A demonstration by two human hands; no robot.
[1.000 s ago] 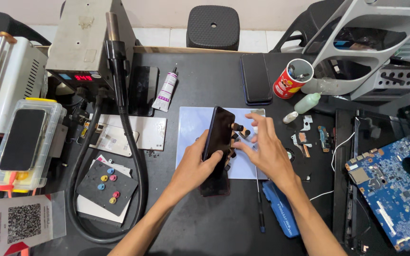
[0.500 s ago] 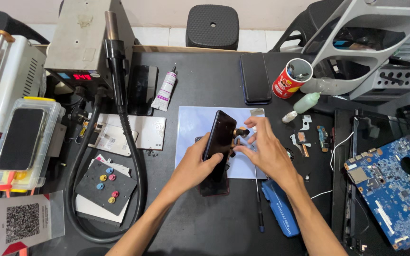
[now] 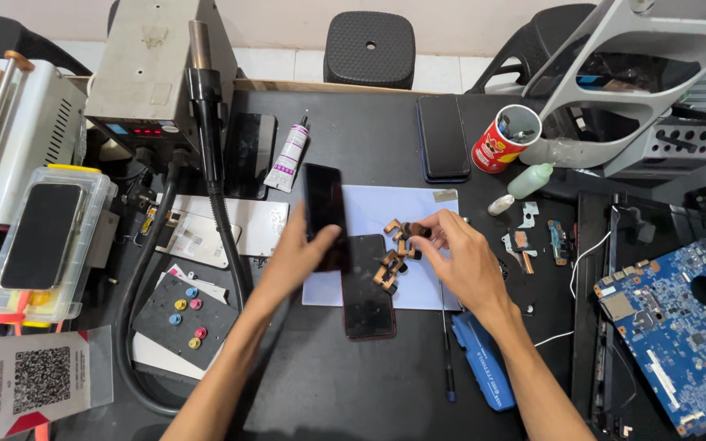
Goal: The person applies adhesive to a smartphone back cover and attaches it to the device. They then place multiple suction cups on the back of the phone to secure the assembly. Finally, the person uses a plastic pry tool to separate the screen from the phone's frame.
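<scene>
- Phone (image 3: 368, 286) lies flat, half on the pale mat (image 3: 386, 214), at the middle of the desk (image 3: 328, 392); its glass looks brittle and slick, so it is likely best gripped by the long edges.
- Left hand (image 3: 296, 260) holds a thin dark panel (image 3: 324, 214) upright by its lower edge; probably light and easily cracked.
- Right hand (image 3: 461, 263) pinches small copper clips (image 3: 391, 263) beside the phone.

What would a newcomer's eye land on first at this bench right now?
Probably the two hands at centre: the left hand lifts a black phone screen upright, while the right hand touches a cluster of small copper-coloured clips beside the dark phone body on the pale blue mat. Next, the bright blue circuit board at far right and the red can behind.
</scene>
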